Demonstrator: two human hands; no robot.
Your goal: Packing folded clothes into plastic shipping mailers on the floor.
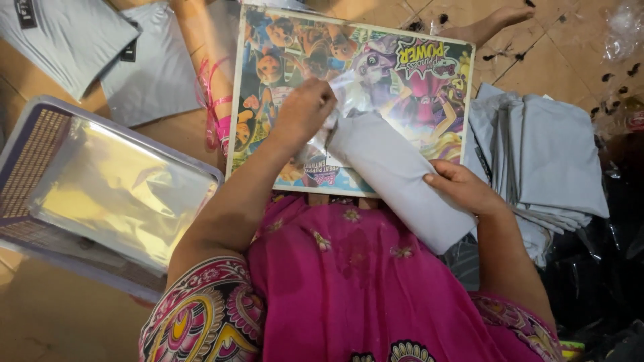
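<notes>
Your left hand pinches the mouth of a clear bag, fingers closed on the film, over the middle of the board. Your right hand lies on a folded grey shirt, fingers fairly flat along its side and thumb on top; whether they curl under it you cannot tell. The shirt lies slantwise across the board's near right corner, its top end at the bag mouth, its low end hanging off over your pink lap.

Around the board: a stack of grey shirts just right of it, touching its edge near your right wrist. A tray holding clear bags sits left of it, close to your left elbow. Two flat grey shirts lie beyond its far left corner. A pink ribbon hangs at its left edge. A bare foot shows past its far right corner.
</notes>
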